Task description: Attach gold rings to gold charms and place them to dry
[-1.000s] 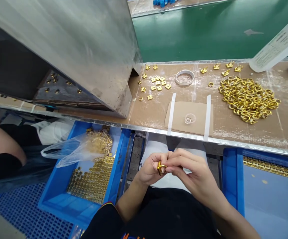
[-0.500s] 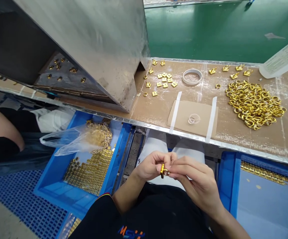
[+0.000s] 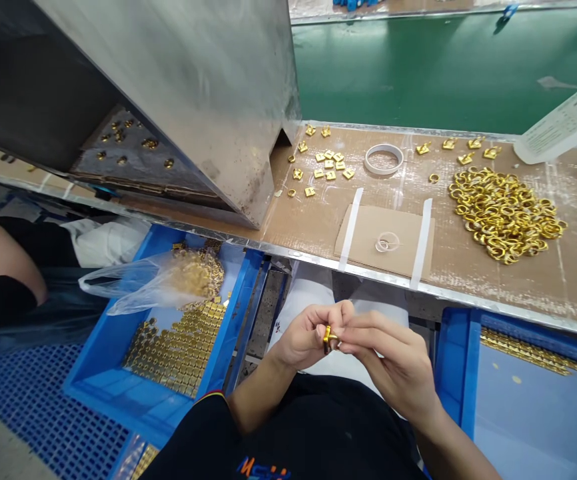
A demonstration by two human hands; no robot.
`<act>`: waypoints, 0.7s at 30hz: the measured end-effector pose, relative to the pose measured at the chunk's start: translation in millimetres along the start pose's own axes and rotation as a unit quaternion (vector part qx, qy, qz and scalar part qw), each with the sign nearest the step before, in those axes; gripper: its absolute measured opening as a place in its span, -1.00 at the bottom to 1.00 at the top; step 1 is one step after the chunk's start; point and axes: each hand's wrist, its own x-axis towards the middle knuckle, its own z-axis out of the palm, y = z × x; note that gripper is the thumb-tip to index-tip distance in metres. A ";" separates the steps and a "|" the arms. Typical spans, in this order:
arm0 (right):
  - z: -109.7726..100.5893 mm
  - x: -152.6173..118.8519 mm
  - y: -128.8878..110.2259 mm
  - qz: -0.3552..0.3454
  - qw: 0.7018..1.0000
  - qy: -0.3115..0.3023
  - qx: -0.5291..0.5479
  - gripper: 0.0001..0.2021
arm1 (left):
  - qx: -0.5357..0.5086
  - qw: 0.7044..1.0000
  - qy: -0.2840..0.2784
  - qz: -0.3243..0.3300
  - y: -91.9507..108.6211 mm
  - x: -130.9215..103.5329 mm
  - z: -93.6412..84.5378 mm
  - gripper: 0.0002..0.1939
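In front of my lap my two hands meet. My left hand (image 3: 303, 338) pinches a small gold square piece (image 3: 327, 339) between thumb and fingers, its flat face turned edge-on. From the right, the fingertips of my right hand (image 3: 393, 357) close on a gold ring (image 3: 333, 340) that touches the square piece. Fingers cover part of both, so I cannot tell whether they are joined. Beyond my hands, on the bench, lie a pile of gold rings (image 3: 508, 213) and several gold square pieces (image 3: 330, 165).
A metal hood (image 3: 208, 87) stands at the left of the cardboard-covered bench (image 3: 308, 230). A tape roll (image 3: 384, 160) and taped cardboard (image 3: 368, 223) lie there. Blue bins (image 3: 238, 313) with gold pieces flank my legs. Another person's arm (image 3: 3, 247) is at far left.
The view has shifted slightly. My hands stay together on the gold pieces, and the square piece and ring show a slightly different angle.
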 end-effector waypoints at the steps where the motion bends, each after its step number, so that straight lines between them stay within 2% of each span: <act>1: 0.4 0.7 1.7 0.001 1.000 0.002 0.009 -0.87 | -0.012 1.000 0.001 0.004 0.1 0.6 1.3 -0.36; 6: 2.5 3.0 8.7 0.019 0.999 0.032 0.023 -0.89 | -0.063 0.998 0.023 0.010 2.9 4.0 10.0 -0.39; 11: 7.1 1.2 13.0 -0.004 0.998 0.063 0.007 -0.86 | -0.111 0.993 0.046 0.008 3.0 4.9 15.2 -0.42; 16: 18.5 -8.4 17.3 -0.040 0.990 0.118 -0.063 -0.78 | -0.149 0.987 0.062 -0.001 1.9 5.2 18.8 -0.44; 21: 28.7 -13.6 21.4 -0.046 0.982 0.154 -0.098 -0.77 | -0.155 0.985 0.075 -0.003 0.1 6.5 18.9 -0.44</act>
